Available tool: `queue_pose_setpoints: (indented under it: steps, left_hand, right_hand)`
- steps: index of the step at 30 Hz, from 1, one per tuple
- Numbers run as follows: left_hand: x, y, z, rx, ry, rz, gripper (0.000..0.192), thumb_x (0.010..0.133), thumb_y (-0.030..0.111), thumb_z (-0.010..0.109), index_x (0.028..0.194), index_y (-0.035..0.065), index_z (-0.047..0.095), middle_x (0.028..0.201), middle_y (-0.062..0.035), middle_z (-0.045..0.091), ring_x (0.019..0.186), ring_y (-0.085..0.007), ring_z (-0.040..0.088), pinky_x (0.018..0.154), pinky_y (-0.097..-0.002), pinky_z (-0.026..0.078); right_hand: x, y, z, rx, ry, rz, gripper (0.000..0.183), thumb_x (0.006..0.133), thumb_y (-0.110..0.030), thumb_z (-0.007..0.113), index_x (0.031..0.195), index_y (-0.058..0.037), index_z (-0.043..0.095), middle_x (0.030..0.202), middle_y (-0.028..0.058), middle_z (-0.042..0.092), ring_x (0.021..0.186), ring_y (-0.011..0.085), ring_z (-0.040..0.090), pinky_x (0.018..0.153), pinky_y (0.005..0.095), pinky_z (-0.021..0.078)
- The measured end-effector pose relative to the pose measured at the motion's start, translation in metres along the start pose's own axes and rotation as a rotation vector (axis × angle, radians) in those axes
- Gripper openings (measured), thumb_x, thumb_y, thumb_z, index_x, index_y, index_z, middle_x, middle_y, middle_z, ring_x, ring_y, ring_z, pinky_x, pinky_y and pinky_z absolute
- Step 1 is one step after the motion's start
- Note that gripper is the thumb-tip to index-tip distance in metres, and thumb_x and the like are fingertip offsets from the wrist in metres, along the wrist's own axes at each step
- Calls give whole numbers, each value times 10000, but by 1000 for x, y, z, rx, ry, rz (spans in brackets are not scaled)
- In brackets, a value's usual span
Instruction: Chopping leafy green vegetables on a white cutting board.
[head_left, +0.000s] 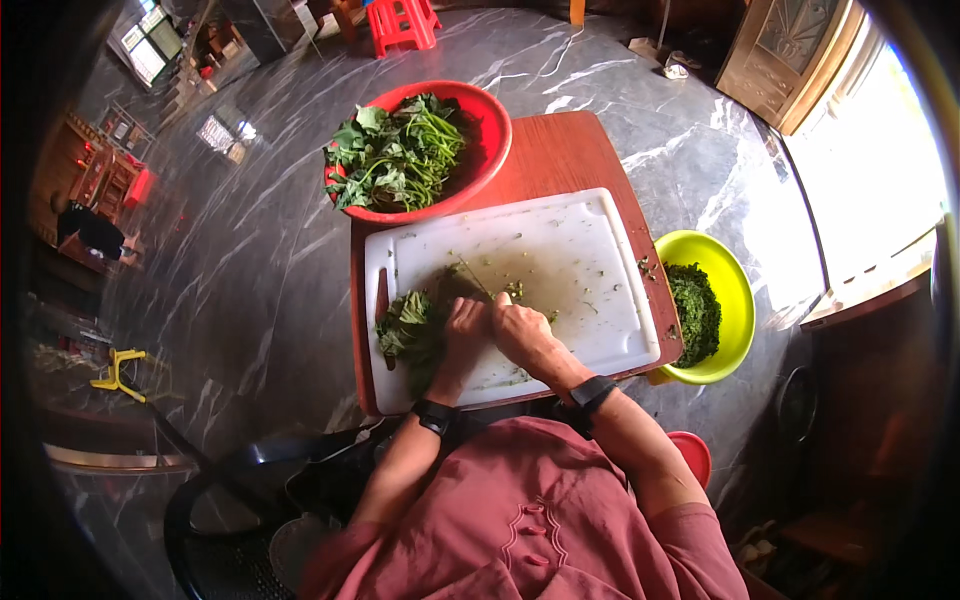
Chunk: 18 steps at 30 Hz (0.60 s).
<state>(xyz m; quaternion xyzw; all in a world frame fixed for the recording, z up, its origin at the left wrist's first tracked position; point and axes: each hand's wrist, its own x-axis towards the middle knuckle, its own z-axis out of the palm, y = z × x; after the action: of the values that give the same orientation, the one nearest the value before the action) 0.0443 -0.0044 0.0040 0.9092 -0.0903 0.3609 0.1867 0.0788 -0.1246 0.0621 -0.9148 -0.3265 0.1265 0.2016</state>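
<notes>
My right hand (523, 328) grips the handle of a knife, whose thin blade (474, 276) points away from me over a white plastic cutting board (577, 225). Close beside it, my left hand (465, 326) presses on a bunch of leafy greens (409, 319) at the board's left side. Part of the bunch is hidden under that hand and in shadow. Small chopped green bits (514, 288) lie just right of the blade, with more scattered over the board. Both wrists wear dark bands.
A red basin (495, 142) of uncut leafy greens (405, 154) stands at the table's far left. Right of the wooden table (559, 146), a yellow-green basin (739, 315) holds finely chopped greens (694, 315). A red plastic stool (403, 26) stands farther off. Someone in dark clothing (90, 229) is at far left.
</notes>
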Motion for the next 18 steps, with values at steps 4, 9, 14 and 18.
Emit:
queue_pose_setpoints:
  steps: [4, 9, 14, 18]
  left_hand:
    - [4, 1, -4, 27, -54, 51, 172, 626, 71, 646, 743, 89, 522, 675, -37, 495, 707, -201, 538, 699, -356, 439]
    - [-4, 0, 5, 3, 26, -28, 211, 679, 105, 656, 870, 75, 572, 811, -55, 587, 829, -196, 585, 760, -360, 447]
    - [-13, -2, 6, -45, 22, -96, 178, 754, 27, 559, 932, 41, 570, 832, -127, 584, 788, -320, 552, 698, -404, 449]
    - [2, 8, -8, -146, -20, -190, 92, 752, -13, 511, 704, 15, 438, 715, -162, 514, 708, -358, 499, 628, -421, 421]
  right_hand:
    - [10, -1, 2, -19, 50, -2, 161, 806, -71, 477, 899, 57, 446, 692, 178, 626, 650, 285, 651, 531, 359, 515]
    - [26, -3, 1, 17, -1, 29, 202, 819, -88, 458, 945, 70, 457, 729, 190, 631, 713, 307, 649, 587, 378, 518]
    - [33, 10, 3, 72, 29, 1, 215, 817, -106, 453, 940, 70, 457, 734, 205, 628, 722, 331, 642, 591, 389, 514]
    - [8, 20, 0, 45, -27, -65, 182, 806, -78, 448, 910, 71, 440, 710, 230, 612, 698, 359, 633, 571, 422, 507]
